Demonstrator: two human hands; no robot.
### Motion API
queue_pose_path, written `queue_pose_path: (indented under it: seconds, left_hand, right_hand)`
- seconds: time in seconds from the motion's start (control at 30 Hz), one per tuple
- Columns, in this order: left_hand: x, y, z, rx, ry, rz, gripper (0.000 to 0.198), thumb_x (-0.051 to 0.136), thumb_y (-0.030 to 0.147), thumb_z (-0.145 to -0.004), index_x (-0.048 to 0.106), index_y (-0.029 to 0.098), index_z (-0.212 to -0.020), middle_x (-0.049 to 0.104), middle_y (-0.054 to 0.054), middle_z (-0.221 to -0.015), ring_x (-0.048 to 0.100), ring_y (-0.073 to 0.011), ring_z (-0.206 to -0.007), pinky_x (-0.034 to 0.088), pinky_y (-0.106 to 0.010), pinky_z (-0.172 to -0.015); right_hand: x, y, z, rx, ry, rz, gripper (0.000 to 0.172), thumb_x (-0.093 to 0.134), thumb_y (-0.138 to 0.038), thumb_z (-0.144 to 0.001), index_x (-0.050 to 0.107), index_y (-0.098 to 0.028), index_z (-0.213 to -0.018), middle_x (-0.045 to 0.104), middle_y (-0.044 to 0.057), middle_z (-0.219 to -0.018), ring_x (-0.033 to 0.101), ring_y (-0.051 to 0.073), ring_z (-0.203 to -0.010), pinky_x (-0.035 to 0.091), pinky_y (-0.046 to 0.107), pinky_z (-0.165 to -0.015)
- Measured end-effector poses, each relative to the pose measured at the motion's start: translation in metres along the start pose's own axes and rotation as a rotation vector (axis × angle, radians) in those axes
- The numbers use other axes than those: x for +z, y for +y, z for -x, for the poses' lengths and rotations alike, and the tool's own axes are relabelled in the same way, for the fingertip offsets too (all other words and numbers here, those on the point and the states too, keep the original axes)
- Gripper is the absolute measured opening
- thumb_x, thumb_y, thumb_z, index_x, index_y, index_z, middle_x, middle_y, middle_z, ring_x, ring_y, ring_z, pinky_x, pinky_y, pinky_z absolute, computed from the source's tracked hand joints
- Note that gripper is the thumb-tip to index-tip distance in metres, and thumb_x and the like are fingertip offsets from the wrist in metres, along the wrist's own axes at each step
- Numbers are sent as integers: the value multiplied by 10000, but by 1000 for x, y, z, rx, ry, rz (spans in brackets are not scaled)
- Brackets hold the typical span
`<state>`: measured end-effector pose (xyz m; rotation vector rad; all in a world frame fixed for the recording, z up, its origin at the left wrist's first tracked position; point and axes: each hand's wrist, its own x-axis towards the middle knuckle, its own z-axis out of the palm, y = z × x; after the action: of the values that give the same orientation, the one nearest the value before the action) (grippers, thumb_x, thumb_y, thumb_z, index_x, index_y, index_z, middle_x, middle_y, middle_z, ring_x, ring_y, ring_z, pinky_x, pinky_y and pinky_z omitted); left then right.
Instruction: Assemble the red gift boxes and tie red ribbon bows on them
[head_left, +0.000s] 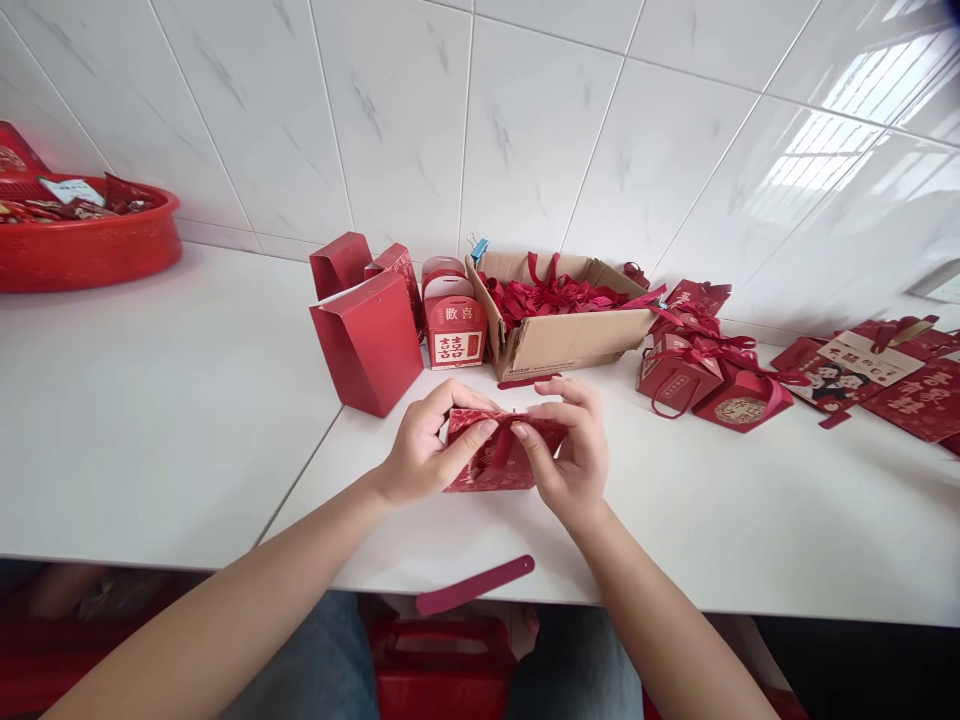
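A small red patterned gift box (469, 472) stands on the white table (360, 540) in front of me, with a dark red ribbon (499, 448) at its top and front. My left hand (433, 440) grips its upper left side, thumb on the front near the ribbon. On the right of the box, my right hand (570, 450) pinches at the ribbon and top edge with thumb and index finger, its other fingers curled loosely. Near the table's front edge lies a flat dark red strip (475, 585) with a small hole at one end.
Behind the box are a cardboard carton (577, 343) of red ribbons, upright red boxes (371, 345) and a double-happiness box (456, 335). Finished-looking red boxes (679, 375) and flat bags (840, 370) lie right. A red basket (90, 245) is far left.
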<state>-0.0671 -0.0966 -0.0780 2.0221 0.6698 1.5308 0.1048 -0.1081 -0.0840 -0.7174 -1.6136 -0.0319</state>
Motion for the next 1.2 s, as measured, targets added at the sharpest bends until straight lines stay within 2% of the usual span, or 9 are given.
queue_pose_path:
  seconds: [0.1, 0.27, 0.33, 0.43, 0.6, 0.77, 0.9, 1.07, 1.2]
  left_hand:
    - [-2, 0, 1, 40, -40, 28, 112, 601, 141, -849, 557, 196, -936, 687, -65, -915, 671, -176, -854, 544, -311, -743]
    - [2, -2, 3, 47, -42, -39, 377, 778, 248, -704, 505, 204, -960, 656, -54, -902, 666, -187, -807, 546, -304, -693]
    - [5, -1, 4, 20, -3, -130, 459, 821, 277, -651, 486, 208, -958, 648, -38, -889, 663, -178, -786, 541, -289, -682]
    - [5, 0, 4, 12, 17, -248, 363, 765, 229, -711, 479, 204, -934, 646, -19, -852, 658, -149, -759, 531, -258, -678]
    - [-9, 4, -5, 146, 9, -275, 318, 708, 167, -728, 526, 186, -988, 656, -28, -861, 658, -146, -754, 534, -242, -659]
    - [-35, 13, -19, 214, -80, -452, 161, 748, 223, -730, 645, 205, -853, 702, 8, -756, 626, -111, -609, 486, -209, -569]
    - [-56, 35, -36, 203, -207, -569, 114, 768, 304, -723, 687, 229, -751, 688, 24, -680, 599, -115, -581, 444, -224, -552]
    - [-56, 59, -66, 145, -306, -487, 119, 737, 338, -753, 696, 236, -707, 641, -5, -711, 590, -151, -713, 474, -271, -694]
    - [-36, 44, -79, -50, -292, -217, 243, 771, 335, -708, 641, 194, -855, 603, -21, -847, 586, -151, -785, 514, -296, -734]
  right_hand:
    - [0, 0, 0, 76, -13, -86, 251, 649, -213, -828, 570, -249, -1063, 632, 66, -987, 623, 212, -929, 531, 386, -798]
    - [-2, -4, -4, 88, -63, -50, 40, 641, -232, -846, 609, -217, -827, 621, 10, -730, 596, 139, -645, 495, 269, -545]
    - [-3, -6, -5, 66, -50, -33, 48, 643, -221, -845, 604, -208, -818, 620, 6, -726, 595, 134, -643, 497, 267, -552]
    - [-4, -4, -6, 18, -58, -36, 61, 660, -195, -832, 601, -204, -823, 628, 5, -723, 606, 137, -659, 507, 268, -575]
    - [-5, 1, -8, -64, -59, -30, 95, 692, -183, -804, 601, -200, -824, 633, 7, -710, 601, 135, -640, 508, 262, -560]
    - [-4, 3, -8, -88, -46, -21, 91, 680, -195, -815, 589, -197, -823, 624, 6, -707, 591, 124, -623, 506, 252, -544]
    - [-3, 3, -8, -110, -45, -35, 99, 682, -193, -817, 583, -193, -825, 618, 10, -715, 593, 120, -628, 512, 246, -547]
    - [-3, 1, -8, -154, -39, -69, 100, 679, -183, -821, 581, -190, -840, 613, 15, -729, 597, 115, -632, 518, 232, -544]
    - [-3, 0, -7, -181, -50, -84, 105, 675, -175, -821, 578, -194, -859, 607, 16, -735, 597, 118, -632, 523, 232, -542]
